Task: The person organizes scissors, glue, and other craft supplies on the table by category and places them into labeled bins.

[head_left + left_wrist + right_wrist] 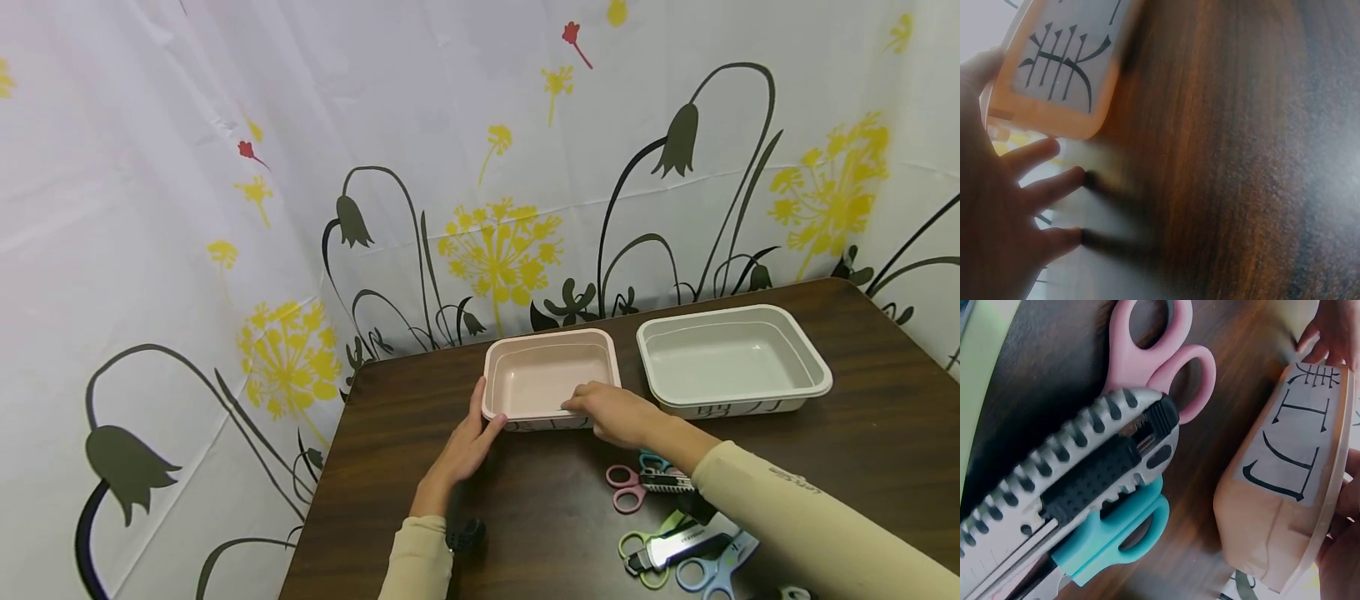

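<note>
A pink plastic bin with a lettered label on its front stands near the back of the table. At its front left corner is my left hand, thumb against the rim and index finger along the side. In the left wrist view the other fingers spread out straight, apart from the bin. My right hand grips the front rim toward the right, fingertips over the edge. The right wrist view shows curled fingers at the rim beside the label. Nothing lies inside the bin.
A pale grey-green bin stands to the right. Below my right forearm lie pink scissors, teal scissors, a box cutter, green scissors, another cutter and blue scissors. A flowered curtain hangs behind.
</note>
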Demonstrator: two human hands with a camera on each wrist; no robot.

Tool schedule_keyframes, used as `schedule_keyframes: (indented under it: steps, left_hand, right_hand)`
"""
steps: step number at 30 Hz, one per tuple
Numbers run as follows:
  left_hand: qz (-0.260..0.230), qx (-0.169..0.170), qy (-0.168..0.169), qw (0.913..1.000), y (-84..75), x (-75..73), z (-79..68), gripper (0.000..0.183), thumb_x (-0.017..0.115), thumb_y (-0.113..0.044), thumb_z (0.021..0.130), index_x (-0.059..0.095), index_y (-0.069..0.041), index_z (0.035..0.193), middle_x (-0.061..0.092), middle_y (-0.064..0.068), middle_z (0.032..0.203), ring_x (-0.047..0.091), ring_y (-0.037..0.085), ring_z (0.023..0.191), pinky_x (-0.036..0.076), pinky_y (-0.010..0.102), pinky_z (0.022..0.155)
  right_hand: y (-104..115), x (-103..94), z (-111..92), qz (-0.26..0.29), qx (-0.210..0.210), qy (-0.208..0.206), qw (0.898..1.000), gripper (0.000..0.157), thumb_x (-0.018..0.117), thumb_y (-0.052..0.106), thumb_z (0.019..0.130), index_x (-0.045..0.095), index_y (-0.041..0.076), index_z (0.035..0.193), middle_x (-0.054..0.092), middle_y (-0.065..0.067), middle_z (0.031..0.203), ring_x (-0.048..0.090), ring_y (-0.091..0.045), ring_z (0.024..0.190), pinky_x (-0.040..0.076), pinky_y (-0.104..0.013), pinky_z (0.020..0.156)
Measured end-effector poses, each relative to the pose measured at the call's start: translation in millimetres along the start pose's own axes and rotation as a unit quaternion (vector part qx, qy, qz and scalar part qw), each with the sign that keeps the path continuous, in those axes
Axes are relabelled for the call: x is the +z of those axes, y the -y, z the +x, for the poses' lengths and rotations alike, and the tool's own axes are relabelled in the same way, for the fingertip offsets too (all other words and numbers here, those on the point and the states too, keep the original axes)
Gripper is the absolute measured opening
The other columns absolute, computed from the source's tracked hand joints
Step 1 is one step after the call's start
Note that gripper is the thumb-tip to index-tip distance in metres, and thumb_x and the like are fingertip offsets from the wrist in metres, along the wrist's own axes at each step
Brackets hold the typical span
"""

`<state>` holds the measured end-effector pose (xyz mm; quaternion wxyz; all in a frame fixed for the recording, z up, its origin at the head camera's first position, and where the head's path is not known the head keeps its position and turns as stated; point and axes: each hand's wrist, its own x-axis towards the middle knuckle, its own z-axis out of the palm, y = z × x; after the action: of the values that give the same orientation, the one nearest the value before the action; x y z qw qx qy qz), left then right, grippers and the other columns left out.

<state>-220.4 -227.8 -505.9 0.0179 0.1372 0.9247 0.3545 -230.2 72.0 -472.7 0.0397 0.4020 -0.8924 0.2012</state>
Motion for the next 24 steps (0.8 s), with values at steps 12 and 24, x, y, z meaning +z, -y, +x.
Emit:
schedule_keyframes:
  steps: [12,24]
  left_hand:
    - [-0.013,-0.002,0.004,0.9999,1.2,-0.5,2.0,0.076,0.047,-0.051,0.101,0.004,-0.028,0.159,0.034,0.017,0.154,0.045,0.037,0.131,0.035,0.058,0.103]
    - [-0.010,-0.002,0.005,0.9999,2.6,0.0,0.3,0.076,0.047,-0.051,0.101,0.004,-0.027,0.159,0.034,0.016,0.155,0.045,0.037,0.131,0.035,0.058,0.103]
  right_hand:
    - [-1,-6.8,-6,0.023,-0.006,0.002,1.000,0.050,0.052,-0.009,0.080,0.066,0.005,0.125,0.067,-0.006,0.116,0.062,-0.023,0.109,0.047,-0.042,0.094]
    - [1,-10.0,-16,0.001,-0.034,-0.049,0.998,0.033,0.058,0.004,0.094,0.067,0.011,0.125,0.067,0.002,0.105,0.062,-0.013,0.095,0.051,-0.038,0.083]
